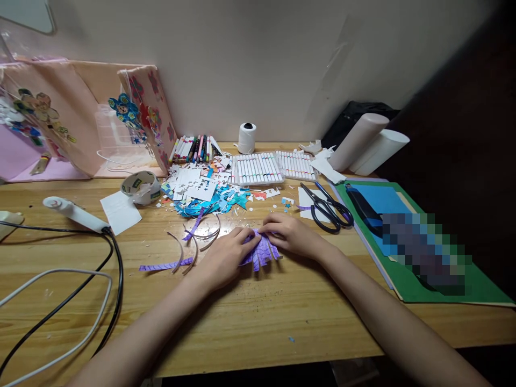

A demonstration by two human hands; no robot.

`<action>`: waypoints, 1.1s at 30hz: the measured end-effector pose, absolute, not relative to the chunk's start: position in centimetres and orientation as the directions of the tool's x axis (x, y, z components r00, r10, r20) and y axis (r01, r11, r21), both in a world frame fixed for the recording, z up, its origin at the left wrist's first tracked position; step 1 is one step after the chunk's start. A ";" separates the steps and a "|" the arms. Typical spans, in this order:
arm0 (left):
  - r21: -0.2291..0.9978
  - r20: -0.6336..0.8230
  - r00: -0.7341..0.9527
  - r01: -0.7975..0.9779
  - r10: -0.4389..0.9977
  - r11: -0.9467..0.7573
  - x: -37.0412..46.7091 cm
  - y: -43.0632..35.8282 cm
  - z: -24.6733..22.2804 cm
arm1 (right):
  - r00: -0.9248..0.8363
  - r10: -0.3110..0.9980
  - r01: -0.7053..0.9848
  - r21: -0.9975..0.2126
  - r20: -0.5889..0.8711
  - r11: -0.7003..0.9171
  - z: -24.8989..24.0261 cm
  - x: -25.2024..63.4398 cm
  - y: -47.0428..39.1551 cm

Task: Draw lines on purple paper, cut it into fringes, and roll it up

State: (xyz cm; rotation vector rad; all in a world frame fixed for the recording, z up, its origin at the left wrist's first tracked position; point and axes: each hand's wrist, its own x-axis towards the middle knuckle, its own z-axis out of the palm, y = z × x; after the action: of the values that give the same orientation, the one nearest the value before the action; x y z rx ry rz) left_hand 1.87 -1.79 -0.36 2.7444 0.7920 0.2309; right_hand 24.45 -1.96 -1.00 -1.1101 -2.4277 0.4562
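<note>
A purple patterned paper piece with strips fanning toward me lies between my hands on the wooden table. My left hand pinches its left upper part, fingers together. My right hand has its fingers closed on the upper right part of the same piece. To the left are loose purple strips and thin curled brownish strips. Black-handled scissors lie to the right of my right hand, on white paper, beside a blue pen.
Paper scraps, marker sets and a thread spool stand behind my hands. A tape roll, glue gun and cables are left. Green board with a partly pixelated item is right; two paper rolls are behind.
</note>
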 end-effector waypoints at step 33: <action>0.498 0.194 0.112 0.845 0.975 -0.196 -3.8 2.7 1.0 | -0.406 0.855 0.660 -0.544 0.324 0.519 -1.7 23.5 -2.6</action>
State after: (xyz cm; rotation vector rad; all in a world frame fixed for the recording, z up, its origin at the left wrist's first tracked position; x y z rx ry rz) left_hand -3.78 2.71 1.00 2.1279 1.7986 0.7092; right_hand 23.49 -2.65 -1.67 -1.2290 -2.1904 0.4469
